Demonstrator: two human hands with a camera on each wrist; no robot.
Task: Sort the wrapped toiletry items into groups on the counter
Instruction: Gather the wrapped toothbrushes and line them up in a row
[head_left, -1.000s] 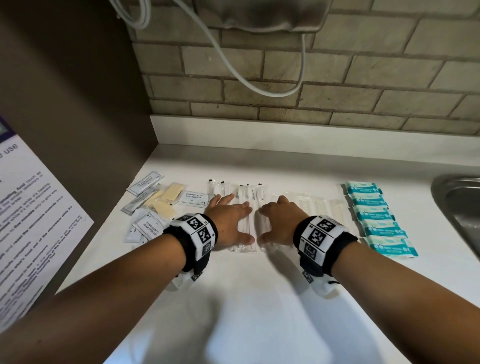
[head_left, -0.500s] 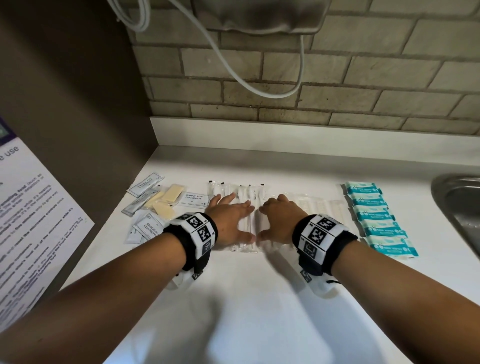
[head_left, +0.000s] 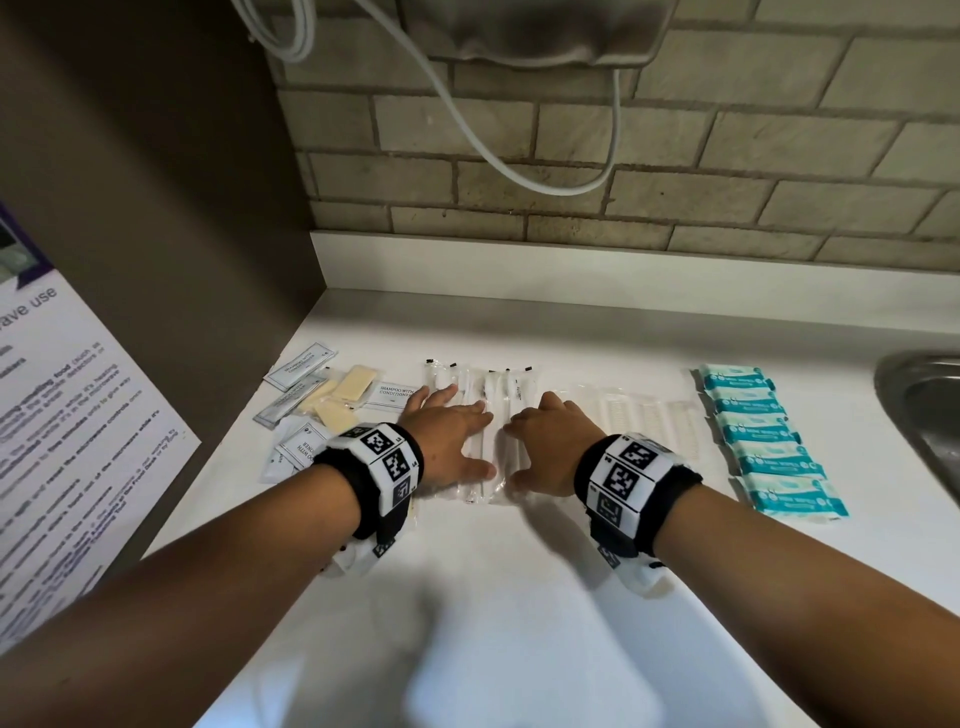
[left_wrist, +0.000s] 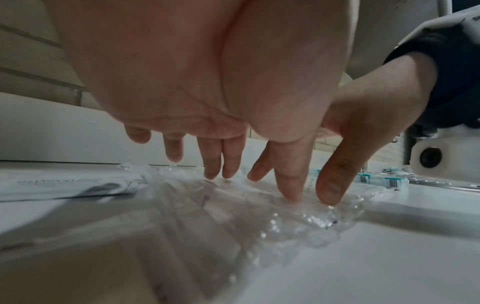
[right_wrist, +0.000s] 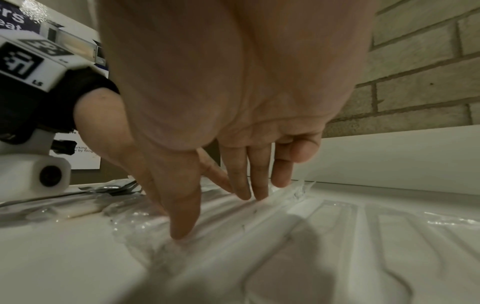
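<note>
Clear-wrapped toothbrushes (head_left: 493, 400) lie side by side at the middle of the white counter (head_left: 519, 597). My left hand (head_left: 452, 441) and right hand (head_left: 545, 441) both rest palm down on them, fingers straight, thumbs nearly meeting. In the left wrist view the fingertips (left_wrist: 291, 193) press the crinkled clear wrap (left_wrist: 285, 218). The right wrist view shows my right fingers (right_wrist: 244, 185) touching the wrapped toothbrushes (right_wrist: 233, 216). To the right lie clear-wrapped combs (head_left: 644, 415), then a column of teal packets (head_left: 763, 441). White shampoo sachets (head_left: 301, 364) and pale soap bars (head_left: 353, 384) sit at the left.
A steel sink (head_left: 924, 415) edges in at the far right. A brick wall (head_left: 623, 156) with a hanging white cable (head_left: 519, 171) stands behind. A dark cabinet side (head_left: 182, 208) and a printed notice (head_left: 67, 415) close off the left.
Both hands have stayed flat on the toothbrush packs with only a slight shift; the right fingers lie a little straighter than a second ago.
</note>
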